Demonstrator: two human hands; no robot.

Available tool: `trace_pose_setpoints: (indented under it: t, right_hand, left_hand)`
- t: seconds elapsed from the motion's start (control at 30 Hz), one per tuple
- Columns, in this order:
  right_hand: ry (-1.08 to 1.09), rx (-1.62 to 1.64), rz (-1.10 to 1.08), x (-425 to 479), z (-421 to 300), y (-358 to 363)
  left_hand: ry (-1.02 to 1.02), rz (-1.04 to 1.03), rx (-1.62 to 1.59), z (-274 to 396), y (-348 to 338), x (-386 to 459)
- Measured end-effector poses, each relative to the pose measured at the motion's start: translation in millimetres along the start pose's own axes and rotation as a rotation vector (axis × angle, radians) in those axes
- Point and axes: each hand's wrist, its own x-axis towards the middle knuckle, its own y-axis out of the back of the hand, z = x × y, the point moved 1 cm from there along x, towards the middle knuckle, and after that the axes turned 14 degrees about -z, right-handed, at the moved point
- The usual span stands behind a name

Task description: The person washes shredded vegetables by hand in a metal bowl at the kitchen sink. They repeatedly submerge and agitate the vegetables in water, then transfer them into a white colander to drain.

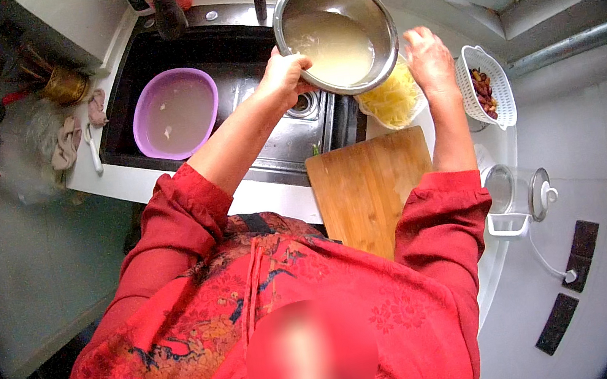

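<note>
My left hand [284,77] grips the near left rim of a stainless steel bowl [379,12], which is tilted and holds cloudy, pale liquid. The bowl is above the right end of the dark sink [238,43]. To its right, my right hand [429,58] has its fingers slightly apart, and nothing shows in them; the palm faces away. Between that hand and the bowl, pale yellow shreds [394,98], which look like shredded potato, lie in a light-coloured container. The steel bowl hides part of them.
A purple basin [214,95] of cloudy water stands in the sink's left part. A wooden cutting board [369,186] overhangs the counter's front edge. On the right are a white basket [500,77] with dark reddish pieces and a glass appliance [522,192]. A white-handled peeler or knife [95,153] lies left.
</note>
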Motion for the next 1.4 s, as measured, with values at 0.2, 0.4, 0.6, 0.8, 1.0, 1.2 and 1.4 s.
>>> trace_pose_setpoints:
  t: [0.2,0.4,0.6,0.8,1.0,1.2,1.4]
  right_hand:
    - [0.241,0.293,-0.087,27,-56,-19]
    - [0.160,0.241,-0.292,42,-76,-48]
    - [0.114,0.289,-0.379,31,-83,-49]
    - [0.174,0.327,-0.478,26,-90,-50]
    - [0.257,0.356,-0.536,23,-103,-41]
    - [0.364,0.399,-0.612,22,-112,-41]
    - [0.391,0.383,-0.642,19,-111,-37]
  left_hand:
    - [0.002,-0.052,-0.028,3,4,-10]
    - [0.031,-0.041,-0.019,6,8,-19]
    - [0.024,-0.029,-0.022,2,9,-21]
    - [0.016,-0.032,-0.020,-1,11,-21]
    - [0.020,-0.027,-0.033,3,9,-24]
    - [0.015,-0.018,-0.040,5,7,-27]
    - [0.023,-0.042,-0.053,0,12,-23]
